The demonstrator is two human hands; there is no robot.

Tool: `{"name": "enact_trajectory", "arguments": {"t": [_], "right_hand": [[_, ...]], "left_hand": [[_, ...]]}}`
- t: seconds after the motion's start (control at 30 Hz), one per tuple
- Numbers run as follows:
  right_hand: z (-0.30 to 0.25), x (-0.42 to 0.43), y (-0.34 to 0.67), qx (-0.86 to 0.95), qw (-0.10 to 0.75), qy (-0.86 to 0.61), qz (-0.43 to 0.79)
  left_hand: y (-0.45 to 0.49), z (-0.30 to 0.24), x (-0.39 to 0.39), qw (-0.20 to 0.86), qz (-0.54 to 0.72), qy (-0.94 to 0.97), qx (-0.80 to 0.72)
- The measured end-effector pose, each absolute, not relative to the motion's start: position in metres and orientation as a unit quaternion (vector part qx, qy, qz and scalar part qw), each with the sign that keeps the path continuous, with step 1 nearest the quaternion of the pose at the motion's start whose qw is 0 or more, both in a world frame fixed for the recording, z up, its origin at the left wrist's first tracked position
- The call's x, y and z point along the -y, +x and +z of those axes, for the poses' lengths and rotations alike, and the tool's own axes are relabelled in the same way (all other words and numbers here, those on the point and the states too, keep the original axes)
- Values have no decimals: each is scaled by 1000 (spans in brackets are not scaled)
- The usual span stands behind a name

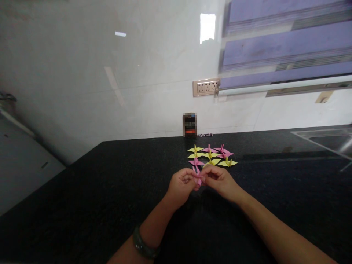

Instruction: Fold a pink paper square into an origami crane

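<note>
Between my two hands is a pink folded paper crane [198,179], pinched from both sides just above the dark counter. My left hand [181,185] closes thumb and fingers on its left side. On its right side, my right hand [220,181] grips it in the same way. The fingertips cover much of the paper, so its exact folds are partly hidden. Right behind the hands stand several finished cranes in rows, among them a yellow crane [228,162] at the right and a pink crane [196,162] at the left.
A small dark box [189,124], blurred out, stands against the wall, with a thin patterned item [205,135] beside it. At the right a sink [330,143] is set into the black counter [123,183]. A socket panel [206,87] and a purple hanging panel [275,47] are on the wall.
</note>
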State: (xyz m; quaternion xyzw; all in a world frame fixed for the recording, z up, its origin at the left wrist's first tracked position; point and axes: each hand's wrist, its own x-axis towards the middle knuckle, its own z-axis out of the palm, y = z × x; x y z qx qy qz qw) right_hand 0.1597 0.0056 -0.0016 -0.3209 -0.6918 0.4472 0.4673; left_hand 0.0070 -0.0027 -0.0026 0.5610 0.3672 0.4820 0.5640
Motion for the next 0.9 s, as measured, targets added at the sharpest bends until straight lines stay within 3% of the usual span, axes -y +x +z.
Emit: {"name": "enact_trajectory", "arguments": {"t": [0.17,0.43,0.57,0.73,0.9], "right_hand": [[1,-6,162,716,469,-312,413],[1,-2,156,597,461,-359,550],[1,-3,156,627,423,-343,557],[-2,-4,157,621,450,-342,543],[-1,-3,156,630,450,-356,524]], "left_hand": [[5,-3,2,538,477,583,-378],[5,-1,4,489,469,619,-398],[5,-3,3,514,480,607,-369],[5,-1,2,568,479,562,-363],[5,-2,2,553,454,582,-385]]}}
